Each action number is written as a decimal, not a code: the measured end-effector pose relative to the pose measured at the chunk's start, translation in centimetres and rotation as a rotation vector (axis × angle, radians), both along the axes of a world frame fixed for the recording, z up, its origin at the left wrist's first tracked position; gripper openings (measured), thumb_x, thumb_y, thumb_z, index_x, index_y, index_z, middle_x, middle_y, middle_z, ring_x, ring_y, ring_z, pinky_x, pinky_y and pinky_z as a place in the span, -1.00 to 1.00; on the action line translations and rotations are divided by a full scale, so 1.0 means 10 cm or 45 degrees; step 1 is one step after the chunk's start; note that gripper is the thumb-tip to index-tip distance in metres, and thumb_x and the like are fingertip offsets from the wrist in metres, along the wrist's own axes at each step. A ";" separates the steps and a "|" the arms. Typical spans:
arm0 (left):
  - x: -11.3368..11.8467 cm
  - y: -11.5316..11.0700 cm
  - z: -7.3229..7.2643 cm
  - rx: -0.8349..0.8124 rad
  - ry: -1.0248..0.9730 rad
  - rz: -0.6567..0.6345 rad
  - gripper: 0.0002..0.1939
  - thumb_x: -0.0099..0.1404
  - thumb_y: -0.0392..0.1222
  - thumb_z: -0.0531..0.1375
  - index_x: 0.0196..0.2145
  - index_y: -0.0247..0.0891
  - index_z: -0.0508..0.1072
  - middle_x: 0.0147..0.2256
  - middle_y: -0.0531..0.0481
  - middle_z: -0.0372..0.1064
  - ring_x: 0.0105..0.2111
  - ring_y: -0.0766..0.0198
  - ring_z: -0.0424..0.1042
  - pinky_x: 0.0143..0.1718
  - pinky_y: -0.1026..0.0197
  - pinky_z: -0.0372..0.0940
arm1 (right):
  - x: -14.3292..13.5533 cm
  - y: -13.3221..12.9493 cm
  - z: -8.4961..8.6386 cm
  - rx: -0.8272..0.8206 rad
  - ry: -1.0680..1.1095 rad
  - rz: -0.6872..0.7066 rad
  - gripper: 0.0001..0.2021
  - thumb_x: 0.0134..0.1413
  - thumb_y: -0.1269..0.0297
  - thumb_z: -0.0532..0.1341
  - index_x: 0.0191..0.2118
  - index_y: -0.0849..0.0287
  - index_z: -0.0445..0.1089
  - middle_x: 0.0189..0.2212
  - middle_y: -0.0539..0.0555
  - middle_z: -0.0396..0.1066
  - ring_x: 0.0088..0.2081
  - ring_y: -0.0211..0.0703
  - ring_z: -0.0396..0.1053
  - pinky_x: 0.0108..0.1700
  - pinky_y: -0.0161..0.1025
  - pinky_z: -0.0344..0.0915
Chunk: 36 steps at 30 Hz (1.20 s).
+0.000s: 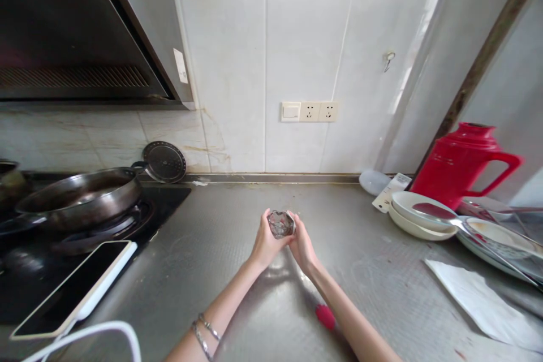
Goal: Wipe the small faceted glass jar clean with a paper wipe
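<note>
Both hands are wrapped round a small see-through cup with a wavy rim, its mouth tipped toward me. My left hand grips its left side and my right hand its right side, with the fingers meeting around it. What the cup is made of, glass or plastic, I cannot tell. It is held over the steel counter. Beneath my right forearm lies a tool with a red handle, partly hidden by the arm.
At left, a steel pan sits on the black stove, with a phone on a cable in front. Stacked white bowls, a red thermos jug, plates and a white paper sheet occupy the right.
</note>
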<state>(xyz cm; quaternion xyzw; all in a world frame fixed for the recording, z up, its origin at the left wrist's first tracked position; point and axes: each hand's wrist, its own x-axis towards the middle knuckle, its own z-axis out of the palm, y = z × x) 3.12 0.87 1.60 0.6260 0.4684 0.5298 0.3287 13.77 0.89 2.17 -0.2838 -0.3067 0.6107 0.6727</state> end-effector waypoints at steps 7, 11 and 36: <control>-0.06 0.04 -0.05 -0.140 -0.211 -0.479 -0.17 0.13 -0.06 0.27 0.27 -0.26 0.00 0.21 -0.24 0.14 0.21 -0.03 0.15 0.23 -0.11 0.05 | 0.28 0.19 0.00 -0.068 -0.130 -0.077 -0.61 -0.17 -0.09 0.29 -0.30 0.10 0.54 -0.24 0.02 0.55 -0.10 -0.01 0.42 -0.06 -0.18 0.30; -0.04 0.05 -0.06 -0.024 -0.169 -0.423 -0.05 -0.07 -0.15 0.40 0.23 -0.29 0.08 0.19 -0.27 0.16 0.18 -0.07 0.18 0.20 -0.10 0.11 | 0.32 0.17 0.08 -0.030 -0.159 -0.022 -0.61 -0.16 -0.10 0.29 -0.34 0.14 0.55 -0.28 0.06 0.57 -0.16 0.00 0.45 -0.03 -0.16 0.29; -0.03 0.12 -0.17 0.027 -0.085 -0.182 -0.17 -0.02 -0.17 0.36 0.15 -0.28 0.08 0.10 -0.29 0.22 0.10 -0.02 0.26 0.14 -0.08 0.15 | 0.09 0.18 -0.12 0.044 -0.035 -0.024 -0.71 -0.09 0.03 0.27 -0.24 0.04 0.49 -0.19 -0.03 0.52 -0.02 -0.06 0.37 0.01 -0.17 0.27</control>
